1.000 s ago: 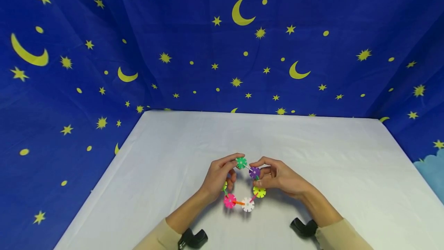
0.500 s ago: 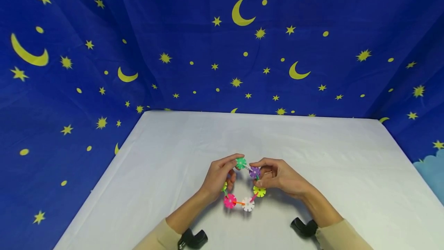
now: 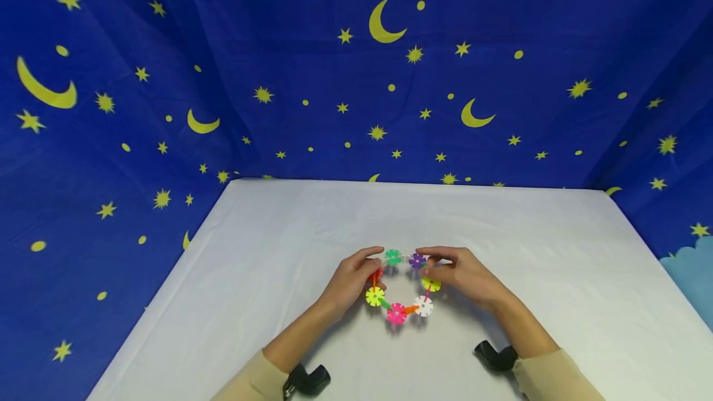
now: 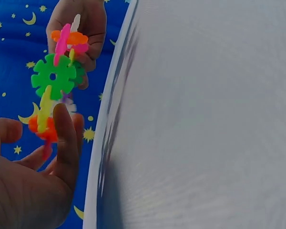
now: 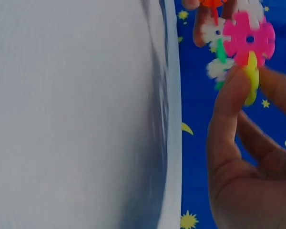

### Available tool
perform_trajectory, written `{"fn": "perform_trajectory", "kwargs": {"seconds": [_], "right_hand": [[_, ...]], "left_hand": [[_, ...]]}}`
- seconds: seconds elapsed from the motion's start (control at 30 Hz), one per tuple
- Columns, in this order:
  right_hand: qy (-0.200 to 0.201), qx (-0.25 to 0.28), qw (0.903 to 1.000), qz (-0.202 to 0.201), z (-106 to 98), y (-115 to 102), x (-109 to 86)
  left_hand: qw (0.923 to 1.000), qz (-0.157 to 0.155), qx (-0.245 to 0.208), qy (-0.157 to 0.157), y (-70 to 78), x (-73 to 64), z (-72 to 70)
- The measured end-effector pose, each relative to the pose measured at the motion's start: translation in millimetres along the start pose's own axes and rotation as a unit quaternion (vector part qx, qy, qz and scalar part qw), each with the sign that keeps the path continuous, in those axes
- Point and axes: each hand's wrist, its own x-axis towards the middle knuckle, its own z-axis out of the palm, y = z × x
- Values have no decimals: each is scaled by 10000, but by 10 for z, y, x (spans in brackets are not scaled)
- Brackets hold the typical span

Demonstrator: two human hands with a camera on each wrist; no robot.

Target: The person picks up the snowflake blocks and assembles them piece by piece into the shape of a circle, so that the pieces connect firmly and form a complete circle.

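A ring of notched plastic snowflake discs, with a green disc [image 3: 393,257], a purple disc [image 3: 418,260], a white disc [image 3: 424,306] and a pink disc [image 3: 397,314], is held between both hands above the table. Smaller-looking edge-on discs link them. My left hand [image 3: 348,280] holds the ring's left side at a red-orange disc [image 4: 43,126], partly hidden by the fingers, just above a yellow disc [image 3: 375,296]. On the right side, my right hand [image 3: 470,274] pinches a yellow disc [image 5: 251,78] between thumb and finger, beside a pink disc in the right wrist view.
A white-covered table [image 3: 312,221] spreads beneath the hands. Behind and beside it hangs a blue cloth [image 3: 312,67] with yellow moons and stars. Black curved pieces [image 3: 496,356] sit at both wrists, below the beige sleeves [image 3: 557,376].
The ring has turned and spread into a rounder loop, its pink and white discs shifting right and up. My right hand has moved slightly right; the left has slid from the green disc to the red-orange one.
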Motion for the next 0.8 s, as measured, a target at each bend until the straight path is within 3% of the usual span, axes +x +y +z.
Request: {"fn": "perform_trajectory", "kwargs": {"seconds": [0.17, 0.37, 0.8], "right_hand": [[308, -307, 9990, 33, -41, 51, 16], [359, -561, 9978, -5, -65, 68, 28], [266, -1225, 9920, -132, -109, 86, 29]], "left_hand": [[9999, -75, 110, 29, -19, 4, -19], [9996, -265, 58, -16, -31, 18, -18], [9975, -374, 575, -150, -57, -19, -71]]}}
